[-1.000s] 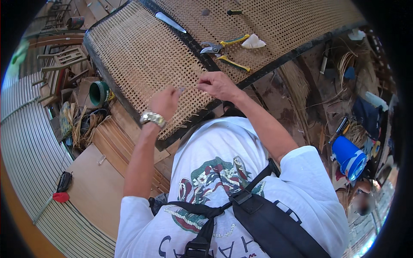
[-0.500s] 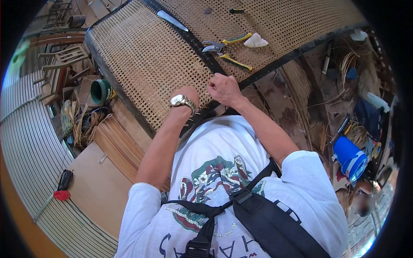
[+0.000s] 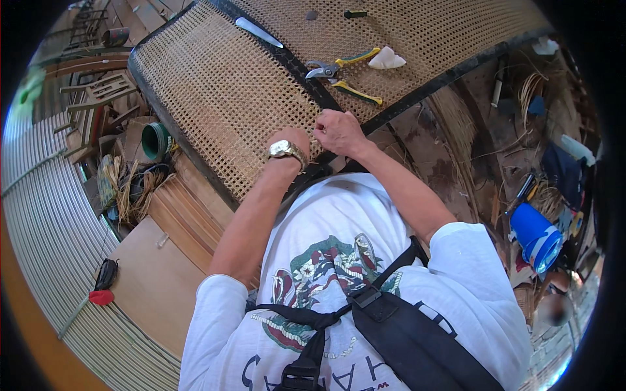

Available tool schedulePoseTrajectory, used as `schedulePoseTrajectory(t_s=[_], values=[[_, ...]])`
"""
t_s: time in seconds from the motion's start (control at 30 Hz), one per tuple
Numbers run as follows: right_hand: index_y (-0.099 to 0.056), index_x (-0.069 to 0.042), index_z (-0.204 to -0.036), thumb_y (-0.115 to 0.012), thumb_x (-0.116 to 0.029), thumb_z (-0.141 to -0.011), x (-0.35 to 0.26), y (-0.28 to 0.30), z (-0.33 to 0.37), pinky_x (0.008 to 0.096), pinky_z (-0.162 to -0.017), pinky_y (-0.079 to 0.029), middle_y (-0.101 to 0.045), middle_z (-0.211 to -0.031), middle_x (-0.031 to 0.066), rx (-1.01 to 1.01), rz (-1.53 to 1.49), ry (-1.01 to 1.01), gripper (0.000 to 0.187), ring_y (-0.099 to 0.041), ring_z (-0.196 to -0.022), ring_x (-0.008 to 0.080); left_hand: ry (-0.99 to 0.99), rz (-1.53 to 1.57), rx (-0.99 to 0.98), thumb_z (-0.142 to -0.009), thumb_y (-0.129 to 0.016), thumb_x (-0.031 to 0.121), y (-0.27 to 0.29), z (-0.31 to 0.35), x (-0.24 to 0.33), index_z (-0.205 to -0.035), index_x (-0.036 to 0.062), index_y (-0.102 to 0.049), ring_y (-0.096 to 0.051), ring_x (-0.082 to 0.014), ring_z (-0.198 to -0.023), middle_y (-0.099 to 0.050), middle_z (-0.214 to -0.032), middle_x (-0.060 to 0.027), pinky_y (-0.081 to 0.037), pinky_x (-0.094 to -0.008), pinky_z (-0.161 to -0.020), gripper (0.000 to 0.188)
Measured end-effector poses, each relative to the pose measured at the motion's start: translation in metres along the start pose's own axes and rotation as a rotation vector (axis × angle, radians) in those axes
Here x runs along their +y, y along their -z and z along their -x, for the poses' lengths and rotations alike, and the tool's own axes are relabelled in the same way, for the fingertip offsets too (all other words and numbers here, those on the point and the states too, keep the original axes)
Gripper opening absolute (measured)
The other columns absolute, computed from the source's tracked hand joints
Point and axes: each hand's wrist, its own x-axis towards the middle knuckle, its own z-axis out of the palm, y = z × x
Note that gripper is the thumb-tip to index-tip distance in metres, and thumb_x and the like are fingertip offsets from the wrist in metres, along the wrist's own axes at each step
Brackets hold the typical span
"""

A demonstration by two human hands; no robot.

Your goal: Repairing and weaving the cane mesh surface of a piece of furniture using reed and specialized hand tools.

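Observation:
A woven cane panel (image 3: 228, 85) in a black frame (image 3: 295, 65) lies in front of me. My left hand (image 3: 291, 137), with a metal watch (image 3: 281, 148) on its wrist, is at the panel's near end; its fingers are hidden under the back of the hand. Just to its right, my right hand (image 3: 340, 133) is closed in a pinch over the frame's near corner. Whatever strand it may grip is too small to make out. Beyond the hands, yellow-handled pruning shears (image 3: 329, 70) lie spread on the weave, beside a crumpled white piece (image 3: 387, 58).
A pale blade-like tool (image 3: 259, 32) rests on the frame's dark bar. A small dark green object (image 3: 356, 14) lies on the far weave. Wooden boards (image 3: 186, 212) and a green bucket (image 3: 156, 141) are at left. Loose fibre strands (image 3: 450, 140) and a blue bucket (image 3: 536, 238) are at right.
My left hand has shifted slightly right and away from me, closer to the right hand. The right hand stays pinched in nearly the same place.

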Motion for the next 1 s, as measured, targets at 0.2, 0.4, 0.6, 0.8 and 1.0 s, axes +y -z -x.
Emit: schedulePoseTrajectory(t_s=[0.2,0.4,0.6,0.8,1.0], values=[[-0.068,-0.011,-0.078,-0.063,-0.024,-0.085,0.004,-0.011,-0.001,0.0463,-0.074,-0.047,-0.066,-0.085,0.0093,0.009,0.047,0.065,0.016,-0.066,-0.083,0.0299,-0.034,0.025,0.014,-0.092,-0.062,0.019,-0.034,-0.012,-0.012,-0.101,0.0048,-0.075,-0.071,-0.0357,-0.098,-0.073,-0.104,-0.0204,-0.058,-0.0451,-0.084,0.021],[-0.069,-0.012,-0.083,-0.063,-0.023,-0.087,-0.016,-0.019,0.01,0.0447,-0.077,-0.044,-0.066,-0.088,0.0079,0.011,0.079,0.066,0.014,-0.065,-0.084,0.0281,-0.058,0.488,0.316,-0.095,-0.054,0.029,-0.072,-0.012,-0.035,-0.089,-0.0001,-0.071,-0.068,-0.0437,-0.086,-0.069,-0.088,-0.0259,-0.052,-0.0523,-0.079,0.034],[-0.069,-0.013,-0.085,-0.062,-0.019,-0.084,-0.01,-0.03,0.016,0.0443,-0.078,-0.043,-0.065,-0.086,0.0074,0.053,0.067,0.096,0.009,-0.065,-0.087,0.03,-0.012,0.161,0.125,-0.097,-0.053,0.038,-0.03,0.004,-0.029,-0.1,0.0034,-0.072,-0.069,-0.0409,-0.095,-0.071,-0.101,-0.0229,-0.055,-0.0482,-0.086,0.04],[-0.067,-0.01,-0.091,-0.064,-0.019,-0.084,0.001,-0.012,0.046,0.0435,-0.077,-0.045,-0.065,-0.087,0.0097,0.101,0.143,0.293,0.012,-0.065,-0.089,0.0302,0.171,-0.026,0.258,-0.095,-0.055,0.043,0.021,0.045,-0.17,-0.094,0.0085,-0.07,-0.068,-0.041,-0.089,-0.072,-0.094,-0.0189,-0.054,-0.0498,-0.081,0.038],[-0.067,-0.004,-0.103,-0.073,-0.035,-0.083,0.05,0.02,0.114,0.0416,-0.084,-0.053,-0.068,-0.097,0.0142,0.153,-0.001,-0.452,0.038,-0.066,-0.098,0.0329,0.261,0.354,0.533,-0.089,-0.072,0.042,0.048,0.072,-0.196,-0.09,0.0066,-0.07,-0.067,-0.0346,-0.072,-0.071,-0.081,-0.0146,-0.054,-0.0446,-0.069,0.036]])
